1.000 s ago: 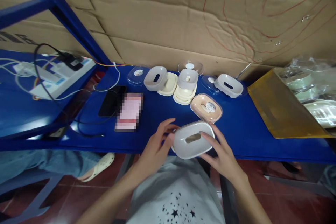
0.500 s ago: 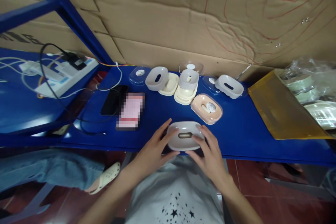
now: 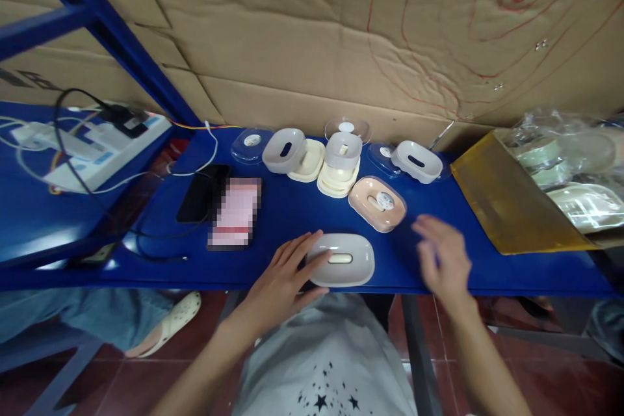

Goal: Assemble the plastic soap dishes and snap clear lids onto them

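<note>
A light grey oval soap dish (image 3: 358,266) lies near the table's front edge, a pale raised bar showing in its central slot. My left hand (image 3: 292,266) grips the dish's left end, fingers over the far rim and thumb at the near side. To the right of it, my right hand (image 3: 446,260) is off the dish, its fingers slightly bent and apart with nothing between them. Between the hands and farther back lies a peach soap dish (image 3: 370,205) under a clear lid with a round sticker.
Along the back stand grey dish trays (image 3: 285,151), cream bases (image 3: 336,183) and clear lids (image 3: 251,145). Two phones, one a pink-screened phone (image 3: 236,211), lie left beside cables and a power strip (image 3: 110,149). A yellow-brown box (image 3: 480,192) of wrapped dishes stands right.
My right hand has let go of the grey dish and moved right. The dish now sits flatter, with the pale bar filling its slot. The view has shifted slightly.
</note>
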### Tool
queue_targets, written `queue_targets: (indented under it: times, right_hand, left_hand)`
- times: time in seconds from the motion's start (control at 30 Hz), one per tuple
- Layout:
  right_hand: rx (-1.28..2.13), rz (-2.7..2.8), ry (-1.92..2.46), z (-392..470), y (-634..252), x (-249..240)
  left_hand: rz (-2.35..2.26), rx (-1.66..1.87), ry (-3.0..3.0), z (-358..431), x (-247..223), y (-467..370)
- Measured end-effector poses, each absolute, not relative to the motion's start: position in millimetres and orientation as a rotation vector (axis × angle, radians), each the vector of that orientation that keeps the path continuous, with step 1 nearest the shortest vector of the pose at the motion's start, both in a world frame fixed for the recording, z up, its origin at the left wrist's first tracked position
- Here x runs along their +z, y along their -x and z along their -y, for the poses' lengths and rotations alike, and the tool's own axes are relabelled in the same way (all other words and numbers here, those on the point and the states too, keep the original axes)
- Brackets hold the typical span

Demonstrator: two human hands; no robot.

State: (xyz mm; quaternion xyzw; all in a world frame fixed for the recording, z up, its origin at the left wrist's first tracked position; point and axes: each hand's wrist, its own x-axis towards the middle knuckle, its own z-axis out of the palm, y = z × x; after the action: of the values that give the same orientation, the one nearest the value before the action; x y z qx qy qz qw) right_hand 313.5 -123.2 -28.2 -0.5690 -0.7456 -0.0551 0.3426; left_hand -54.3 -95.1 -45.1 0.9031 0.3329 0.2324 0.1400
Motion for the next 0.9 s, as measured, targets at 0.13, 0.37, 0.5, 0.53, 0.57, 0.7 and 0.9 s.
queue_targets:
  times: [0.13, 0.37, 0.5, 0.53, 0.57, 0.7, 0.9]
  right_hand:
    - [-0.173, 1.756, 1.785, 46.3, -405.8, -20.9]
    - [-0.22, 1.853, 2.023, 30.2, -443.2, -46.7]
    - [-0.4, 1.693, 2.103, 99.5, -433.6, -53.0]
    - [-0.393, 1.679, 2.089, 117.6, -430.2, -52.7]
    - [-0.36, 1.675, 2.064, 135.0, -425.8, -51.5]
    - [-0.086, 1.787, 1.935, 190.5, -392.3, -37.9]
    - [0.303, 2.125, 1.534, 194.2, -299.0, -15.5]
  left_hand:
    - [-0.995, 0.68, -2.597, 95.0, -44.4, 52.4]
    - [-1.023, 0.678, -2.609, 96.6, -45.7, 52.4]
    - [-1.014, 0.676, -2.593, 95.5, -45.7, 52.5]
    - [-1.009, 0.677, -2.589, 95.1, -45.8, 52.3]
    - [-1.005, 0.674, -2.586, 94.6, -45.9, 52.2]
    - [-0.996, 0.637, -2.572, 93.8, -46.0, 52.0]
    - [-1.051, 0.602, -2.404, 95.2, -45.2, 54.1]
